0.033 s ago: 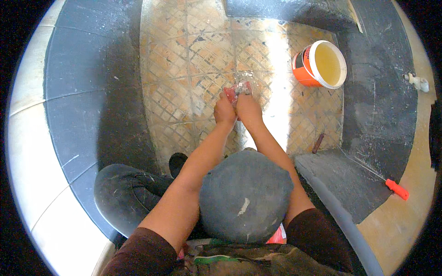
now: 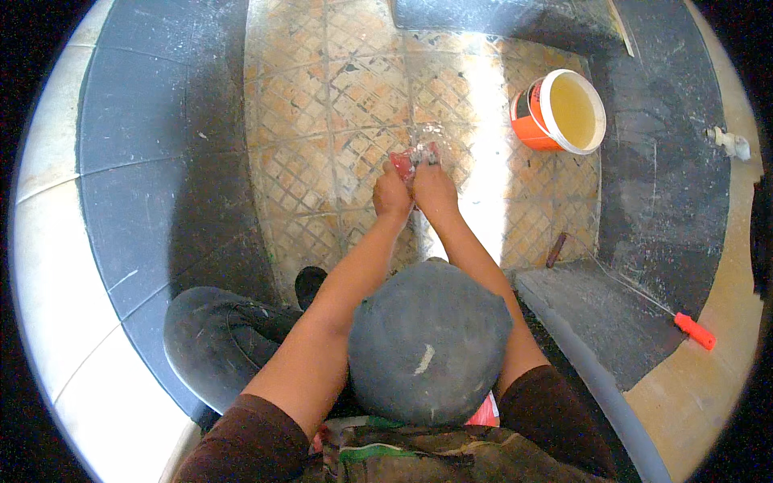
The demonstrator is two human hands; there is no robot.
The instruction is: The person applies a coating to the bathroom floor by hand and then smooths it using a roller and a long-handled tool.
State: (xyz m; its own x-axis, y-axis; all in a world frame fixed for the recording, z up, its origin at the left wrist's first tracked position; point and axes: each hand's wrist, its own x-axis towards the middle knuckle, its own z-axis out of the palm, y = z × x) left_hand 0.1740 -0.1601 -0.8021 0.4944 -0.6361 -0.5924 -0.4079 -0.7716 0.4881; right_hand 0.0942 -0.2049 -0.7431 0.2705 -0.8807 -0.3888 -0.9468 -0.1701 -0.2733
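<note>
Both my arms reach forward over a patterned tile floor (image 2: 362, 97), with the hands close together near the middle. My left hand (image 2: 392, 196) is closed on the left side of a small red thing with whitish smears (image 2: 402, 166). Close beside it, my right hand (image 2: 435, 190) grips the right side of the same red thing. Its exact kind cannot be made out, and the fingers hide much of it. White crumbs or flakes (image 2: 431, 129) lie on the tiles just beyond the hands.
An orange bucket with a white rim (image 2: 529, 133) holds yellowish liquid at the right. A red-handled tool with a thin metal rod (image 2: 694, 330) lies on the right ledge, near a short brown piece (image 2: 555, 250). A pale pipe fitting (image 2: 729, 143) juts from the dark right wall (image 2: 660, 161).
</note>
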